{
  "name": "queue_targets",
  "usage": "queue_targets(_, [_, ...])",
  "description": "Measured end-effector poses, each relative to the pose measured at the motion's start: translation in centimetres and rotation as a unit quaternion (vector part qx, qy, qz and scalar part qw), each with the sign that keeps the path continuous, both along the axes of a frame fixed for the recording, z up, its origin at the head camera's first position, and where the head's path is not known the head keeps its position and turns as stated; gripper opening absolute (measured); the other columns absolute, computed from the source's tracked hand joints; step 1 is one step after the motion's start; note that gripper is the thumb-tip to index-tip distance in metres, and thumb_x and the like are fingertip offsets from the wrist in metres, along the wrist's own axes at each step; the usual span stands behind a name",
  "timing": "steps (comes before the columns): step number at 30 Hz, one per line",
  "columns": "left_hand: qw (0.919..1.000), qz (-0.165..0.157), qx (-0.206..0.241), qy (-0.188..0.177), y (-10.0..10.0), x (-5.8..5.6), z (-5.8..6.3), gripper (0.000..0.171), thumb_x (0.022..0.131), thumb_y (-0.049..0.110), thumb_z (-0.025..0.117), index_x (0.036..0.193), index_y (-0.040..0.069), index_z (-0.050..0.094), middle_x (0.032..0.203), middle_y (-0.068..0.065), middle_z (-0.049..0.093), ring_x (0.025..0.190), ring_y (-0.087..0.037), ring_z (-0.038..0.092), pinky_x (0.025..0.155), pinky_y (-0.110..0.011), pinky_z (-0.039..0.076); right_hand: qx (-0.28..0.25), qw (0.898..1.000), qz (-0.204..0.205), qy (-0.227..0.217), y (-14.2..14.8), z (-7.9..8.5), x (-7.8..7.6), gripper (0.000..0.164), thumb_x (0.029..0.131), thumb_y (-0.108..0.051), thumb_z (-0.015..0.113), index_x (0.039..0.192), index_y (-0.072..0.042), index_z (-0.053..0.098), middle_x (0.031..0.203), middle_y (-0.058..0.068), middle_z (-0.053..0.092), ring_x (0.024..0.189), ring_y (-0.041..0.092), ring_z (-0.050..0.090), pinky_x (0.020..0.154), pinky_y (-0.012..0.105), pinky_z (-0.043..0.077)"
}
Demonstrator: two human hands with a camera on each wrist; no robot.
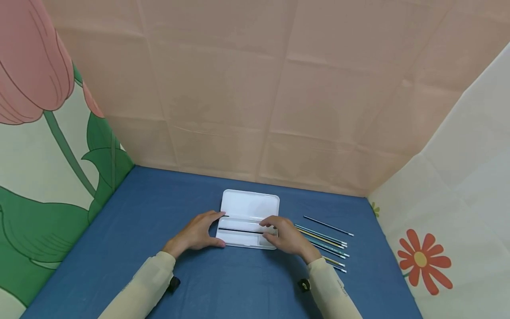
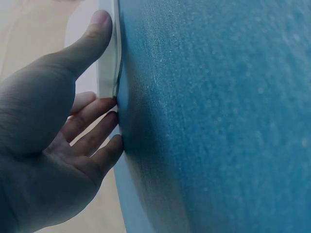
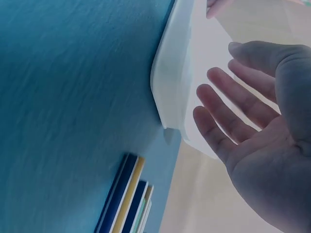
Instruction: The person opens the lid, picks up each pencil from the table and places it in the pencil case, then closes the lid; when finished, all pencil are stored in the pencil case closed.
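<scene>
Over on the blue table (image 1: 223,283), your left hand (image 1: 197,231) gripped the open white case (image 1: 249,204) while your right hand (image 1: 287,235) hung over its other end, fingers apart.

Slim multicoloured pencils (image 1: 324,237) are lying between a white rectangular case (image 1: 251,203) and a blue cloth-covered table's (image 1: 239,283) right edge.

No legible text, brands, numbers or signs
</scene>
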State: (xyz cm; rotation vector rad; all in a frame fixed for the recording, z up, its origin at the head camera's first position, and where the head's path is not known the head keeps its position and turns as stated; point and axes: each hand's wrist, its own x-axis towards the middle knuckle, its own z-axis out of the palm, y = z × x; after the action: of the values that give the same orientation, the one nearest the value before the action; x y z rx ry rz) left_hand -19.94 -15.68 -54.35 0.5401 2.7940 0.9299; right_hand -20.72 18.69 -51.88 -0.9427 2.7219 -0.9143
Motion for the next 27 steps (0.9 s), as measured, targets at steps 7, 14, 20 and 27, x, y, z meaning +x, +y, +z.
queue_targets(7, [1.0000, 0.001, 0.000, -0.001, 0.0, 0.0, -0.1, 0.101, 0.085, 0.044, 0.101, 0.167, 0.007, 0.055, 0.160, -0.022, 0.063, 0.147, -0.045, 0.062, 0.123, -0.068, 0.050, 0.007, 0.999, -0.027, 0.022, 1.8, 0.1, 1.3, 0.037, 0.107, -0.020, 0.080, 0.141, -0.006, 0.076, 0.143, 0.009, 0.077, 0.134, 0.032, 0.073, 0.113, 0.059, 0.060])
queue_targets(14, [1.0000, 0.001, -0.001, -0.004, 0.1, -0.1, -0.1, 0.100, 0.086, 0.044, 0.101, 0.167, 0.009, 0.055, 0.161, -0.021, 0.062, 0.149, -0.045, 0.061, 0.123, -0.068, 0.049, 0.016, 0.998, -0.052, 0.026, 3.5, -0.1, 2.3, 0.050, 0.105, -0.025, 0.083, 0.150, -0.007, 0.070, 0.153, 0.010, 0.072, 0.143, 0.034, 0.069, 0.118, 0.060, 0.057])
queue_targets(20, [1.0000, 0.002, -0.002, -0.007, 0.1, 0.0, 0.0, 0.100, 0.086, 0.044, 0.101, 0.167, 0.009, 0.055, 0.164, -0.023, 0.060, 0.150, -0.047, 0.060, 0.123, -0.069, 0.049, 0.014, 0.996, -0.086, 0.027, 5.5, -0.6, 3.5, 0.057, 0.103, -0.027, 0.086, 0.154, -0.011, 0.067, 0.154, 0.006, 0.072, 0.145, 0.034, 0.068, 0.118, 0.060, 0.056])
queue_targets(27, [1.0000, 0.006, -0.006, 0.000, 0.0, 0.1, 0.1, 0.100, 0.084, 0.044, 0.102, 0.166, 0.008, 0.056, 0.161, -0.022, 0.062, 0.148, -0.045, 0.062, 0.122, -0.068, 0.050, 0.022, 0.992, -0.110, 0.058, 8.3, -1.0, 5.1, 0.057, 0.101, -0.028, 0.088, 0.153, -0.013, 0.069, 0.154, 0.005, 0.072, 0.145, 0.034, 0.068, 0.118, 0.061, 0.056])
